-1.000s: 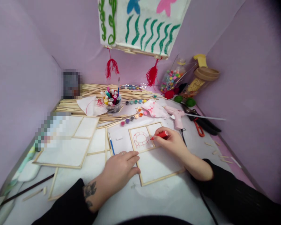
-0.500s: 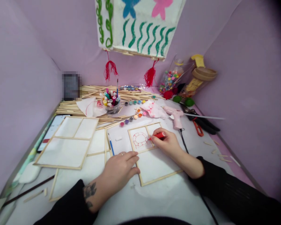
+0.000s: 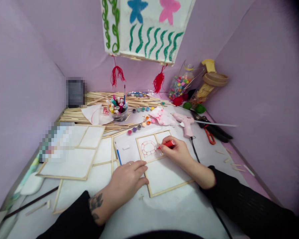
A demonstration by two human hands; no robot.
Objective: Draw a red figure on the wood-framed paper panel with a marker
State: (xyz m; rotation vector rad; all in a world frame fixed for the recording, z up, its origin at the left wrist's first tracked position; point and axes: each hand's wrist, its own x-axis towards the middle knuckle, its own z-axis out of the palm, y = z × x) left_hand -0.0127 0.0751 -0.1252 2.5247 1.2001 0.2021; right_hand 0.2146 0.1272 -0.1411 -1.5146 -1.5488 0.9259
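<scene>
A wood-framed white panel (image 3: pixel 169 172) lies in front of me, split by thin sticks into sections. Its upper left section bears a red outline drawing (image 3: pixel 149 148) of a ring with small segments. My right hand (image 3: pixel 175 151) is closed on a red marker (image 3: pixel 168 144), whose tip meets the panel just right of the drawing. My left hand (image 3: pixel 129 177) rests palm down with fingers apart, its fingertips on the panel's left edge; it holds nothing. A blue paintbrush (image 3: pixel 118 154) lies just beyond the left hand, near a small white piece (image 3: pixel 126 147).
More framed panels (image 3: pixel 67 162) overlap at left. Behind stand a cup of markers (image 3: pixel 118 111), wooden sticks (image 3: pixel 97 98) and paint pots (image 3: pixel 139 126). A pink glue gun (image 3: pixel 186 124), black-handled pliers (image 3: pixel 219 132) and a pompom jar (image 3: pixel 180 84) are at right. A painted hanging (image 3: pixel 149 36) with red tassels hangs above.
The hands have barely moved, and the marker stays at nearly the same spot by the drawing. The view has shifted slightly, so the hanging sits a little lower.
</scene>
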